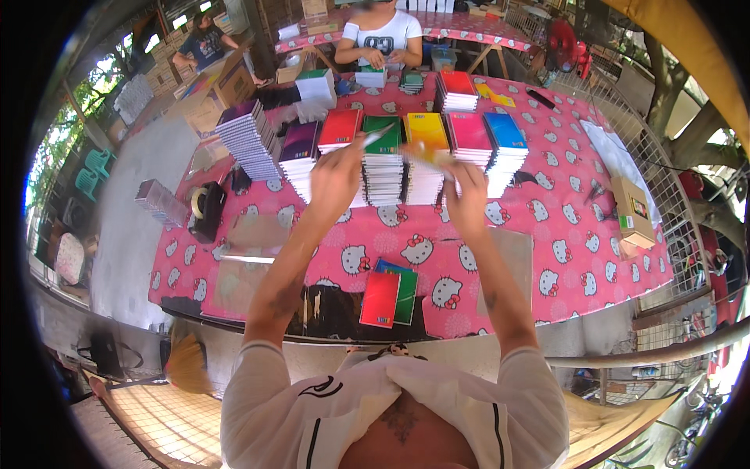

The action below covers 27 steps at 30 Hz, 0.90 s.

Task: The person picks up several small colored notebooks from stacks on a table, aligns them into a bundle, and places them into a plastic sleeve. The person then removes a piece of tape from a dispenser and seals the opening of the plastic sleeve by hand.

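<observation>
Both my arms reach over the table to a row of notebook stacks. My left hand (pixel 336 178) is closed at the near edge of the green stack (pixel 381 176), its fingers on a thin notebook (pixel 379 134) seen nearly edge-on. Motion blurs its cover. My right hand (pixel 467 187) pinches a yellow notebook (pixel 428 159), blurred and tilted above the yellow stack (pixel 424 125). Around them stand purple (pixel 300 144), red (pixel 341 129), pink (pixel 469 133) and blue (pixel 506 134) stacks. Nearer me, a red notebook (pixel 380 298) overlaps a green one (pixel 407 295) and a blue one (pixel 391 266).
A taller spiral-bound stack (pixel 248 141) stands at the left, near a tape dispenser (pixel 206 211). An open-topped small carton (pixel 631 211) sits at the right edge. Across the table a person (pixel 383 39) handles notebooks; another person (pixel 207 47) is by large cartons (pixel 215 98).
</observation>
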{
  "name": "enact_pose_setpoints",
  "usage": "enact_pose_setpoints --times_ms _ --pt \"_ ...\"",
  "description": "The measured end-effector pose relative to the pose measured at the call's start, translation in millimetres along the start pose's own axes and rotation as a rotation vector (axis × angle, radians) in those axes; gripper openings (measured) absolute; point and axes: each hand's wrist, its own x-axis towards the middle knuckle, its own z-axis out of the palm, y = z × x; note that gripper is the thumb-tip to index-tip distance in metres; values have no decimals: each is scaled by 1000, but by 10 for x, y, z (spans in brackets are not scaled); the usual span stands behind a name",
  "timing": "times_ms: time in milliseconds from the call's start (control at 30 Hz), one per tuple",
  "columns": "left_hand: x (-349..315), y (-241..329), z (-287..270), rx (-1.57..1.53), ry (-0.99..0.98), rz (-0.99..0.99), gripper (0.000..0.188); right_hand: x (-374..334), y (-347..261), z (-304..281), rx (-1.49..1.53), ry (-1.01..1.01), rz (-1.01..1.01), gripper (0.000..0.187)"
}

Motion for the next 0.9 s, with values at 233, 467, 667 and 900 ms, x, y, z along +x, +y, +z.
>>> enact_pose_setpoints --times_ms 233,467,667,900 --pt "-637 944 -331 56 -834 -167 45 -2077 215 390 572 -632 149 45" --pt "-1026 992 660 -72 -503 -162 42 -875 788 59 -251 -212 -56 53" --pt "239 556 1282 122 -233 191 53 305 852 -240 -551 -115 -51 43" --pt "343 370 1211 70 -99 326 37 -1472 -503 -347 188 -173 166 33"
